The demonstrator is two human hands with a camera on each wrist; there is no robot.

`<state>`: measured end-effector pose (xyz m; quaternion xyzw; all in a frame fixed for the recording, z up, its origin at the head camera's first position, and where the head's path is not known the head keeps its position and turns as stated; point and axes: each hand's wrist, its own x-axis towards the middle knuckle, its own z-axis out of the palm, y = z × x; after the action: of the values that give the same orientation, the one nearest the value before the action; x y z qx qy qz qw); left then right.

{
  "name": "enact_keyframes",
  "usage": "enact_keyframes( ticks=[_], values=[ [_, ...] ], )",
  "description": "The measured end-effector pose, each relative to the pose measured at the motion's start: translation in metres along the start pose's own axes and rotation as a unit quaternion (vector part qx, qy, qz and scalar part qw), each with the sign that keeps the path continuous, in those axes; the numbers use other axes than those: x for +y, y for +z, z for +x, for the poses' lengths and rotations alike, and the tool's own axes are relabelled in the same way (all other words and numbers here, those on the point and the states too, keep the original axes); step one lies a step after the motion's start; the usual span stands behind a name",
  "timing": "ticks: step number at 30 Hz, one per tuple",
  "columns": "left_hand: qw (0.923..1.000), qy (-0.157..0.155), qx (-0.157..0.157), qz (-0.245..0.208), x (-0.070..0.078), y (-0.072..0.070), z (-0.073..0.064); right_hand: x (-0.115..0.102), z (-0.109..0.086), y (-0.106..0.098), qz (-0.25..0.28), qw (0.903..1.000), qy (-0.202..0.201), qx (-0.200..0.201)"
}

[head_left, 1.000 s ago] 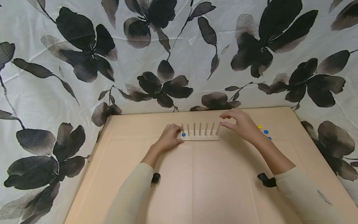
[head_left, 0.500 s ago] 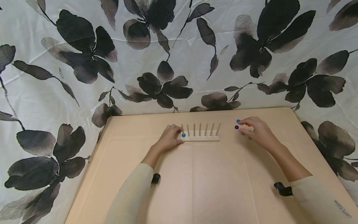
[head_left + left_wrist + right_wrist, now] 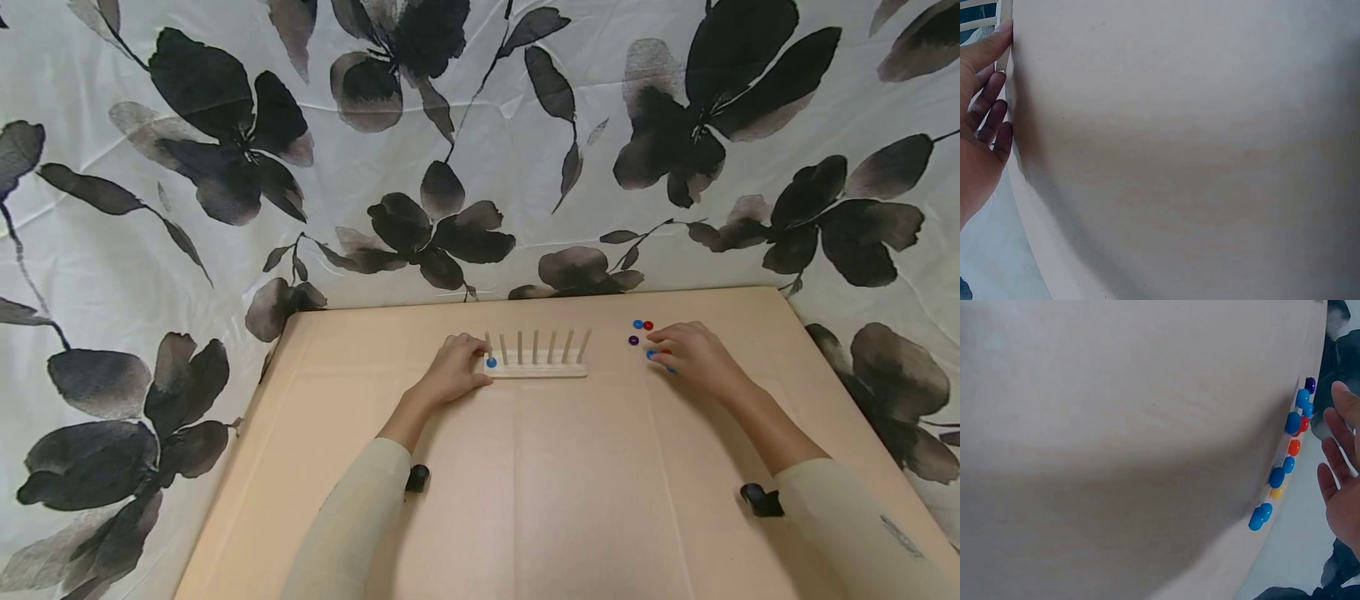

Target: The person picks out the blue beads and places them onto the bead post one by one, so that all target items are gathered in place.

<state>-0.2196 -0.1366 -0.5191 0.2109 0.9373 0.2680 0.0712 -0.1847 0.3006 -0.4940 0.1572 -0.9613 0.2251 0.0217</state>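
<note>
A pale wooden peg rack (image 3: 536,372) with a row of several upright pegs stands toward the back of the table. On its leftmost peg, low down, sits a blue bead (image 3: 491,362). My left hand (image 3: 452,369) grips the rack's left end between thumb and fingers; the left wrist view has the thumb along the edge of the base. My right hand (image 3: 701,358) hovers over loose beads right of the rack, its fingers loosely bent. A purple bead (image 3: 633,340) and a red bead (image 3: 648,326) lie beside its fingertips. In the right wrist view, thumb and fingers are spread, with no bead between them.
Several more loose beads lie in a line in the right wrist view, among them an orange bead (image 3: 1294,447) and a yellow bead (image 3: 1277,492). The wooden tabletop (image 3: 570,467) ends at a floral cloth (image 3: 555,183) hanging behind it.
My right hand has moved from the rack's rightmost peg out to the right, over the loose beads, then slightly lower. My left hand keeps its grip on the rack.
</note>
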Motion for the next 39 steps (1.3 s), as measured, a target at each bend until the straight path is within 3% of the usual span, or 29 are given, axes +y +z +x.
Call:
enact_keyframes(
  ticks=[5, 14, 22, 39],
  values=[
    [1.0000, 0.002, -0.001, 0.000, 0.000, 0.000, -0.001, 0.006, 0.005, 0.005, -0.026, 0.9992, -0.022, -0.021],
    [0.9999, 0.002, -0.002, -0.010, -0.001, 0.000, -0.003, 0.007, 0.004, 0.013, -0.025, 0.9993, -0.013, -0.023],
    [0.9999, 0.009, 0.000, -0.007, -0.001, 0.000, -0.003, 0.007, 0.002, 0.017, -0.032, 0.9989, 0.018, -0.031],
    [0.9999, 0.010, 0.001, 0.002, -0.003, 0.001, 0.001, 0.008, 0.009, 0.014, -0.007, 0.9994, 0.011, -0.032]
  ],
)
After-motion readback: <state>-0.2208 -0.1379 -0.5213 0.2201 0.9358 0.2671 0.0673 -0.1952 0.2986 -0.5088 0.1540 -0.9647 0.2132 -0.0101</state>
